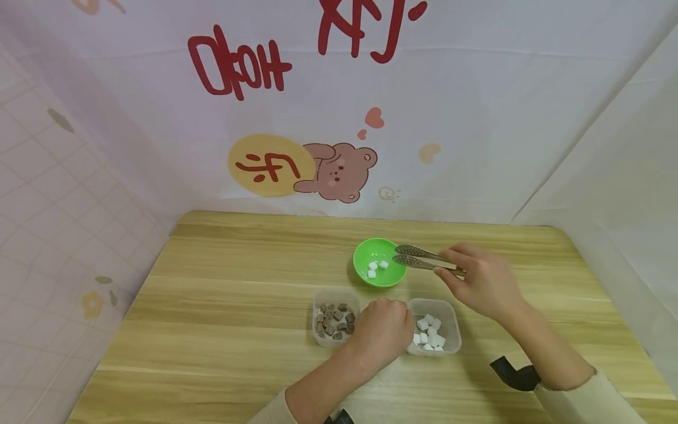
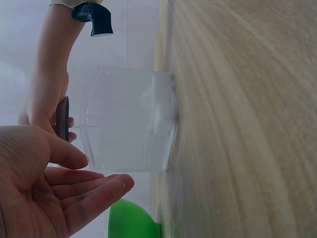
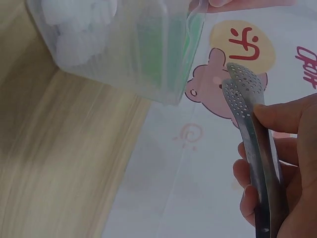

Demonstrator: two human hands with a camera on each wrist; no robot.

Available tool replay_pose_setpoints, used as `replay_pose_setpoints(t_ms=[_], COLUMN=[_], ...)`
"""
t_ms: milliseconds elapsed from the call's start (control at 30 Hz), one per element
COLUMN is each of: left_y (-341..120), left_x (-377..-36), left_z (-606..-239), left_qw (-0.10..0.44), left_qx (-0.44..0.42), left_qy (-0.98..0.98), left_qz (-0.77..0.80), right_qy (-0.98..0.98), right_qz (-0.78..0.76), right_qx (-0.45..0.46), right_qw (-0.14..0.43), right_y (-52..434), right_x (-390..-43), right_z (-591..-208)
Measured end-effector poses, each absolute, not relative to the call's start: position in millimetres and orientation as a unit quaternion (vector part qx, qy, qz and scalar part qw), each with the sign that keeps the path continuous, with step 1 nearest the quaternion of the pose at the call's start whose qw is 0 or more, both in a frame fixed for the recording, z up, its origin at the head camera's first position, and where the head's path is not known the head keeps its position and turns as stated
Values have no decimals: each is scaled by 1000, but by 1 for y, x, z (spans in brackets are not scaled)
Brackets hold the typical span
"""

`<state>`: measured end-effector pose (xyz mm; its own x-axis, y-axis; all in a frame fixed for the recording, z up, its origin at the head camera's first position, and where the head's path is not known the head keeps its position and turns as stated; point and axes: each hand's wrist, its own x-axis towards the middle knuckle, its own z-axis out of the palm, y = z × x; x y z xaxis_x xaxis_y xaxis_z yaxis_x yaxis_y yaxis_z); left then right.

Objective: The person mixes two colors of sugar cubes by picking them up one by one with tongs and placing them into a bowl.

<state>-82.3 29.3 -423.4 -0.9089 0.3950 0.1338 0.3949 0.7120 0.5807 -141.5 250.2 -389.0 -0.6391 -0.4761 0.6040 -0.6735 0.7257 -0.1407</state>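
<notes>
Bowl holds three white cubes; right fingers grip tongs, left fingers seemingly pinch the white-cube tub.

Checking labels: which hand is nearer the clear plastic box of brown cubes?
Left. The left hand is just right of the box; the right hand is farther right, holding perforated metal tongs.

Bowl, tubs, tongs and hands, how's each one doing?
Green bowl: upright, three white cubes inside
Left clear tub: uncovered, holding brown chunks
Right clear tub: uncovered, holding white cubes
Metal tongs: held, slightly parted, empty
Right hand: gripping tongs
Left hand: fingers loosely bent near right tub
</notes>
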Motion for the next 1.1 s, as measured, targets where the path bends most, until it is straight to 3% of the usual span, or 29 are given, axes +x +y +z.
replay_pose_setpoints(t_ms=[700,1100], left_y=[28,30], left_x=[-81,-79], left_z=[-428,-427], left_qw=[-7,-15], left_qx=[199,208], left_qy=[924,920], left_qz=[327,332], right_qy=[-888,-869], right_qz=[133,52], right_qx=[345,418], right_qw=[274,259], right_y=[288,289], right_x=[-97,-84], right_z=[-368,-368])
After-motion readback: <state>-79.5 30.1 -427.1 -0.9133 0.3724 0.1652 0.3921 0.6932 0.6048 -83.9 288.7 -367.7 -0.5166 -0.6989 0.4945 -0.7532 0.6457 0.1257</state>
